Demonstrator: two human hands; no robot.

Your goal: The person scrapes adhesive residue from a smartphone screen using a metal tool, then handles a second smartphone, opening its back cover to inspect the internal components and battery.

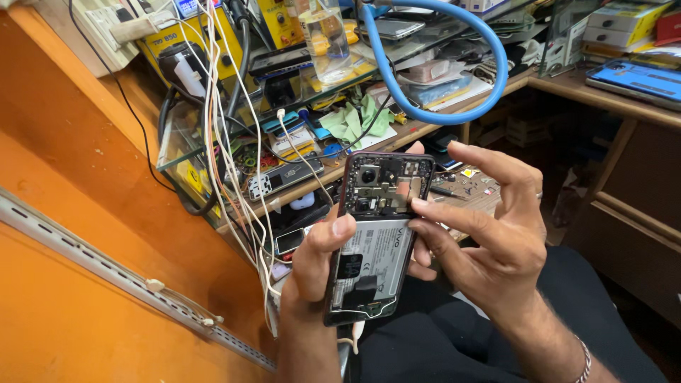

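Note:
An opened smartphone (376, 234) with its back cover off shows a dark circuit board at the top and a silver battery below. My left hand (316, 266) grips it from the left side, thumb resting on the battery's upper edge. My right hand (489, 237) is at the phone's right edge, its fingertips touching a small part on the board near the upper right, other fingers spread. A cable hangs from the phone's lower end.
A cluttered wooden workbench (425, 128) lies beyond, with a blue looped hose (454, 57), green cloth (351, 120), yellow equipment (184, 42), a clear bottle (326, 39) and many white cables (234, 163). An orange wall (78, 213) with a metal rail stands left.

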